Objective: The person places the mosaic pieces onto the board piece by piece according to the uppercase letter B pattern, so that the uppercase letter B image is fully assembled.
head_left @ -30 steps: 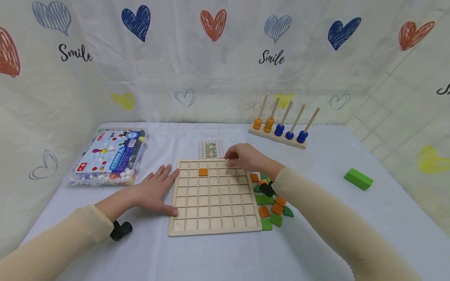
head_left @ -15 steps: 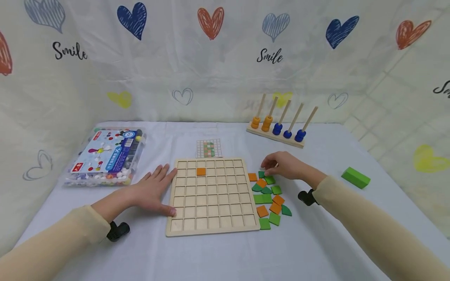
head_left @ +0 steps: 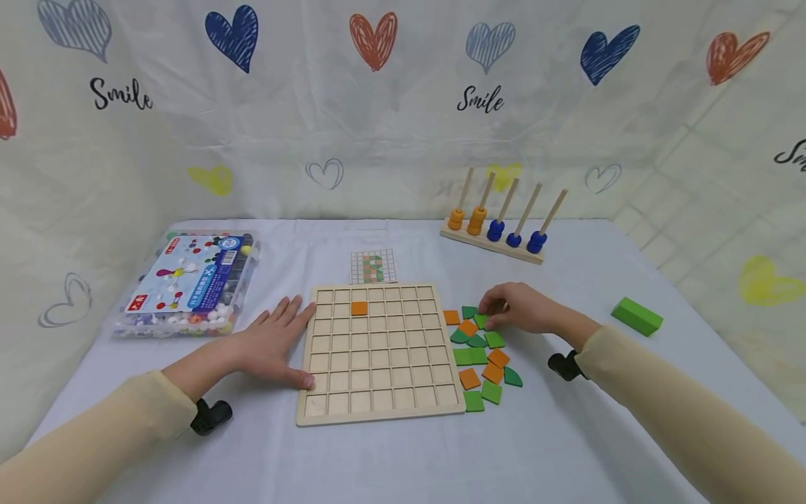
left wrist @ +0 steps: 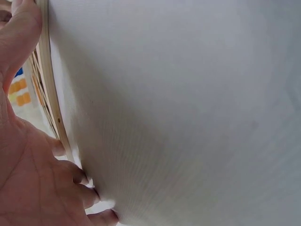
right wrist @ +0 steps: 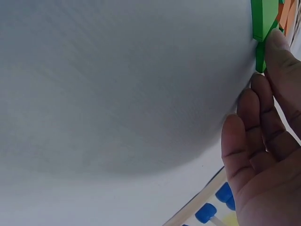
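My left hand [head_left: 273, 346] rests with spread fingers along the left edge of a wooden grid board [head_left: 384, 416], its thumb over the rim. One orange square tile [head_left: 359, 309] sits in a cell near the board's top. On the right, my right hand [head_left: 519, 308] is at the upper part of a loose group of tiles, with curled fingers and thumb on a green tile [head_left: 481, 321]. In the right wrist view the thumb [right wrist: 280, 52] touches that green tile [right wrist: 260, 57], and the fingertips reach down beside it. Part of the tile is hidden.
Several green and orange tiles [head_left: 492, 372] lie right of the board. A printed pattern card [head_left: 373, 266] lies behind it. A peg abacus [head_left: 491, 245] stands at the back, a clear box of beads [head_left: 189, 280] lies left, and a green block [head_left: 637, 316] lies far right.
My right hand has moved right from above the board's upper right corner to the loose tiles, then slightly down onto a green tile. My left hand stays at the board's edge.
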### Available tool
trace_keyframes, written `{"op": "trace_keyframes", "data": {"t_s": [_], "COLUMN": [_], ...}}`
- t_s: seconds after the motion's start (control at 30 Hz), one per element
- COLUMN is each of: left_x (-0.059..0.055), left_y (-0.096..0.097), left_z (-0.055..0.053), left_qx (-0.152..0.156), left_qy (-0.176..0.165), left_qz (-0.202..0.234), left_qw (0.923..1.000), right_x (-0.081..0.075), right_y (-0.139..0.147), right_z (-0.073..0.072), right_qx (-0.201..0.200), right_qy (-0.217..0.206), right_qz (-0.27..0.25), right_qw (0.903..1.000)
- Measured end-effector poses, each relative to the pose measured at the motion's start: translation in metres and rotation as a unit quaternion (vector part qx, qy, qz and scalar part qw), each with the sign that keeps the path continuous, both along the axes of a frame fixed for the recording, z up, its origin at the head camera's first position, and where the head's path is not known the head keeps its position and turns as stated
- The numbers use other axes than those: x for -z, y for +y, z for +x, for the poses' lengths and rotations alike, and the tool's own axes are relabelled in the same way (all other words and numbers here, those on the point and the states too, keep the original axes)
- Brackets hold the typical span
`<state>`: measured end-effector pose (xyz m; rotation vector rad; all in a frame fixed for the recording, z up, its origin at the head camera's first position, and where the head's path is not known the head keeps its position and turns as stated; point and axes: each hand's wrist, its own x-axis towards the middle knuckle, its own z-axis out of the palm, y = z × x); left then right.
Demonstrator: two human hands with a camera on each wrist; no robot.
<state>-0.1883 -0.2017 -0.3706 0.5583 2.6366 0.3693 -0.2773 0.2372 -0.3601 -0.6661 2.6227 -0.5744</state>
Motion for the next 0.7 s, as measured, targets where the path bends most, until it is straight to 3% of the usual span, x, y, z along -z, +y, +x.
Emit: {"op": "trace_keyframes", "data": {"t_s": [0.53, 0.7], "left_x": [0.0029, 0.001], "left_y": [0.0008, 0.0013], "left_z": [-0.0018, -0.0007], "left_qx": [-0.01, -0.011], "left_qy": [-0.005, -0.004], "left_qz": [-0.006, -0.007], "left_qw": [0.9999, 0.9999], "right_x": [-0.0016, -0.0089], "right_y": [0.004, -0.0039], "right_z": [0.0026, 0.0018], "right_qx": [0.005, -0.008], "right_qy": [-0.001, 0.021], "right_qz": [0.005, -0.006], "right_qw": [1.0, 0.9997]}}
